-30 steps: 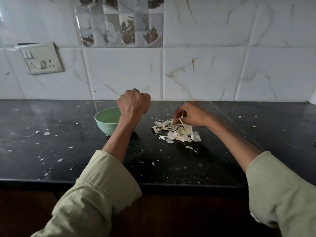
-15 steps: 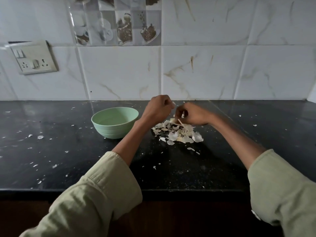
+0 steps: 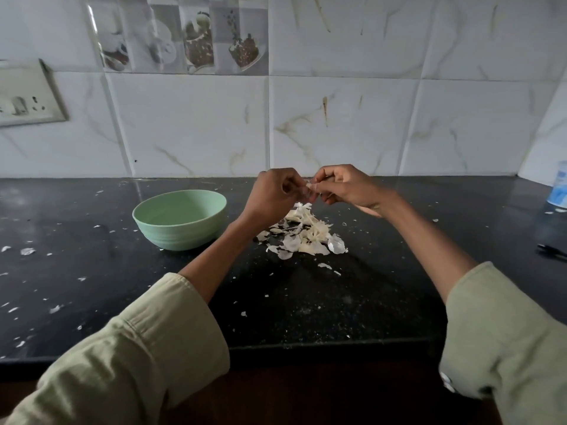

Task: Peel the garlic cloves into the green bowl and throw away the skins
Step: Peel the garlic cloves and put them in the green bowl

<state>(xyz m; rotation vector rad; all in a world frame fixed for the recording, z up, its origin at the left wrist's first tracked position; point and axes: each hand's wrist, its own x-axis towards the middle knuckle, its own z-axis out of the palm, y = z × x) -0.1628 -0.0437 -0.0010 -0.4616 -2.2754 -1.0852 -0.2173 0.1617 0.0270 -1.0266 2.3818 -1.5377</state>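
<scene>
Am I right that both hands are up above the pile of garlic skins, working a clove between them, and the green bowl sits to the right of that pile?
Not quite. In the head view the green bowl sits to the left of the pile of garlic skins, not the right. The rest holds: the left hand and right hand meet above the pile, pinching a small pale piece, probably a clove.

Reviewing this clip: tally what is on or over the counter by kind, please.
Green bowl: 1
Pile of garlic skins: 1
Hands, left hand and right hand, pinching a small pale piece between them: 2
White container at right edge: 1
Dark object at right edge: 1
Total: 7
</scene>
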